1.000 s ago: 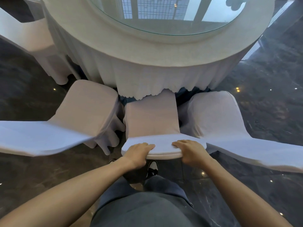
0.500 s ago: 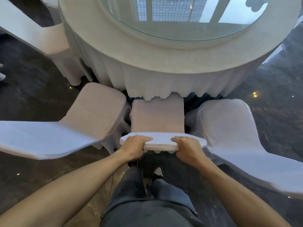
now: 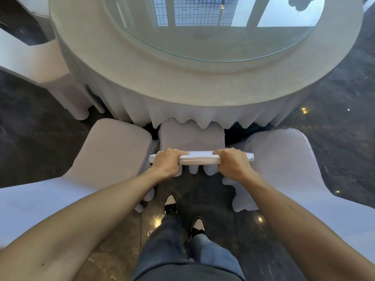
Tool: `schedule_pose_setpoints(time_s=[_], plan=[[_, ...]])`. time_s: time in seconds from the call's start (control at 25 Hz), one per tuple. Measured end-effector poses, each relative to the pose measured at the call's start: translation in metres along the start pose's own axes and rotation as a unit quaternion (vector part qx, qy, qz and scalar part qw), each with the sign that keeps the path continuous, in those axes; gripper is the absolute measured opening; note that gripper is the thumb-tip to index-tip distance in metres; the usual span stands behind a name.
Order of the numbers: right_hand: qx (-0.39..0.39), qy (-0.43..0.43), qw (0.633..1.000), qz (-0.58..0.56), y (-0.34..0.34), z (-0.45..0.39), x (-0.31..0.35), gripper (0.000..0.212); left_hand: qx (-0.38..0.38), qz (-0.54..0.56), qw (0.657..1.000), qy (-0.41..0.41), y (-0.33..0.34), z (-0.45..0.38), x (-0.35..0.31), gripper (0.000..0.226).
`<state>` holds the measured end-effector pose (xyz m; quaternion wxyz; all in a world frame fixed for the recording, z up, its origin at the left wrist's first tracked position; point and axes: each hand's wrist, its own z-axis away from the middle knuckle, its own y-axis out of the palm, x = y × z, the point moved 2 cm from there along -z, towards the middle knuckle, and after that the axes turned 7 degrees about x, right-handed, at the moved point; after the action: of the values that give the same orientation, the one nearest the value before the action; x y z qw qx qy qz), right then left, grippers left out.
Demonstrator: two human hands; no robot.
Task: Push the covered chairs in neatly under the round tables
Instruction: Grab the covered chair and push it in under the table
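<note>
Both hands, my left hand (image 3: 168, 162) and right hand (image 3: 233, 163), grip the top of the middle chair (image 3: 191, 138). Its seat sits partly under the table (image 3: 203, 82) at 12 o'clock. If I push crooked, it could bump the chair (image 3: 113, 151) at 9 o'clock.

Side chairs (image 3: 113, 151) (image 3: 280, 159) flanking closely, open floor (image 3: 205, 195) behind

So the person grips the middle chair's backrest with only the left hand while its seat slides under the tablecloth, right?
Not quite: the head view shows both hands on the backrest, the left hand and the right hand. The seat does reach under the tablecloth.
</note>
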<state>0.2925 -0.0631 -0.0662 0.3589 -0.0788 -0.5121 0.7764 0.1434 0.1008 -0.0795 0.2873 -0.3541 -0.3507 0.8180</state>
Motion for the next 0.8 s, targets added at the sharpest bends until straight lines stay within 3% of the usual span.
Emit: schedule_pose_setpoints(time_s=[0.36,0.8], plan=[[-0.033,0.033,0.998,-0.034,-0.019,-0.063,0.020,0.027,-0.013,-0.004,1.000,0.025,-0.032,-0.072,0.039,0.054],[-0.080,0.135,0.986,-0.048,-0.003,-0.054,0.036,0.029,-0.006,0.030,0.994,0.107,-0.044,-0.042,0.057,0.061]])
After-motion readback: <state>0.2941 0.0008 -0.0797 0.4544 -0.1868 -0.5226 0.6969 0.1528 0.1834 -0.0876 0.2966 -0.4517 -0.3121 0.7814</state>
